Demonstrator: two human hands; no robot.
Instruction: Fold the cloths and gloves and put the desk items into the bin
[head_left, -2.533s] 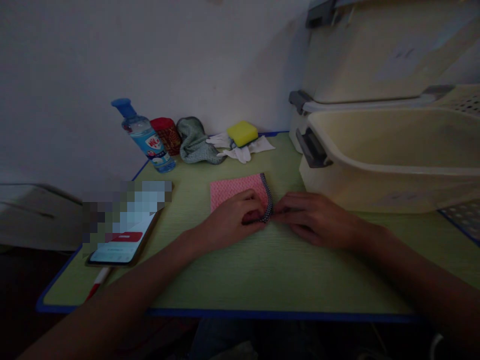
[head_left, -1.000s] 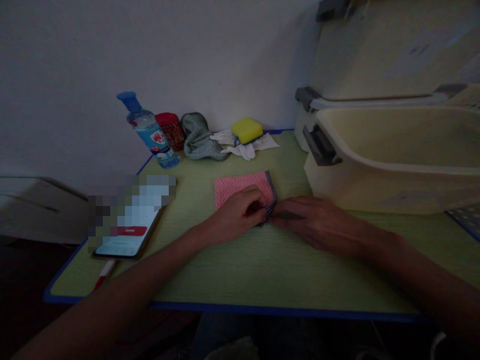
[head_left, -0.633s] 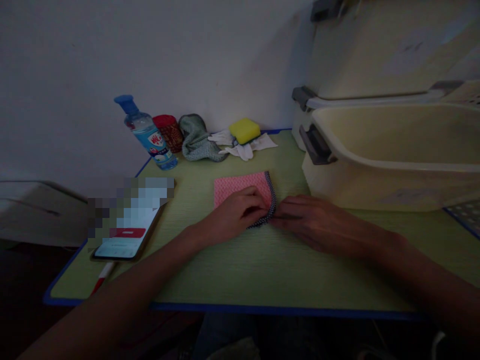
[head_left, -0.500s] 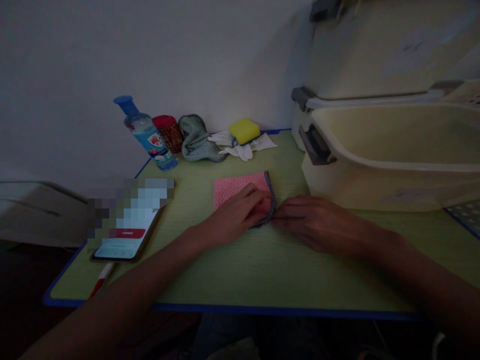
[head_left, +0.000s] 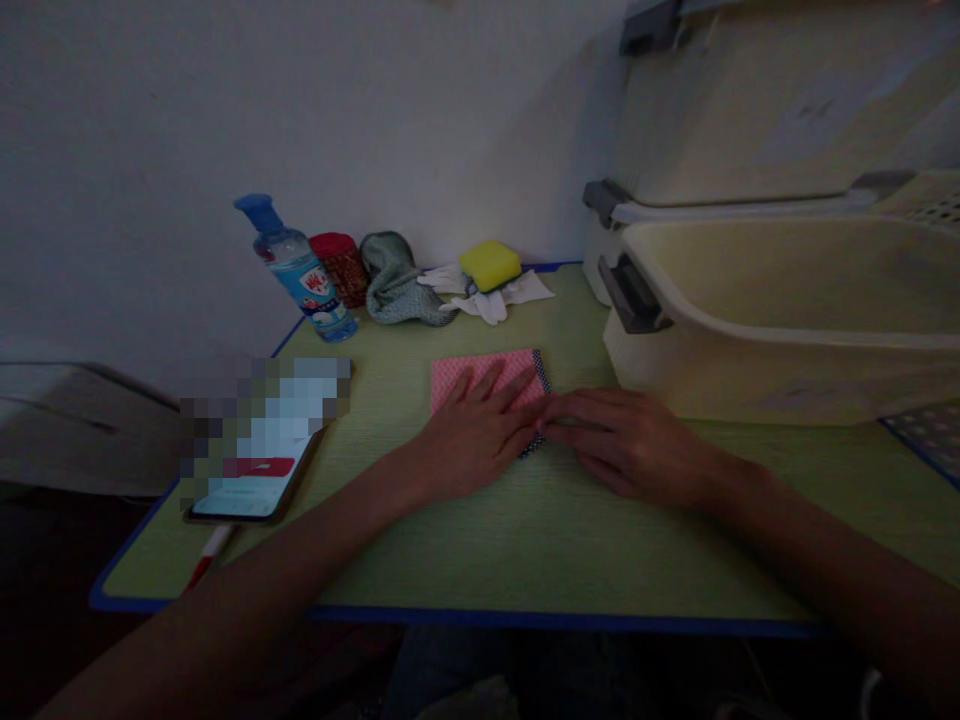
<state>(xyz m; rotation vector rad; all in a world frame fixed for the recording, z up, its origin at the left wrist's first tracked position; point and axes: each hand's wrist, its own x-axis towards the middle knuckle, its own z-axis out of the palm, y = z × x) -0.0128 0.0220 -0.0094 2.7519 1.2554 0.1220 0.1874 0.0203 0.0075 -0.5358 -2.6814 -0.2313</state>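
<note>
Spread flat, the left hand [head_left: 472, 440] rests on the pink cloth [head_left: 511, 372] on the table [head_left: 600, 560]; the right hand [head_left: 630, 435] meets its dark trim [head_left: 541, 368], whether pinching I cannot tell. Probably light and limp, best held by that edge. Its near side is mostly covered.

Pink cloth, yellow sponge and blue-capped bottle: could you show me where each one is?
Pink cloth [head_left: 444, 377]: head view, on its uncovered upper left part.
Yellow sponge [head_left: 489, 263]: head view, middle of its yellow face.
Blue-capped bottle [head_left: 307, 283]: head view, on its label.
</note>
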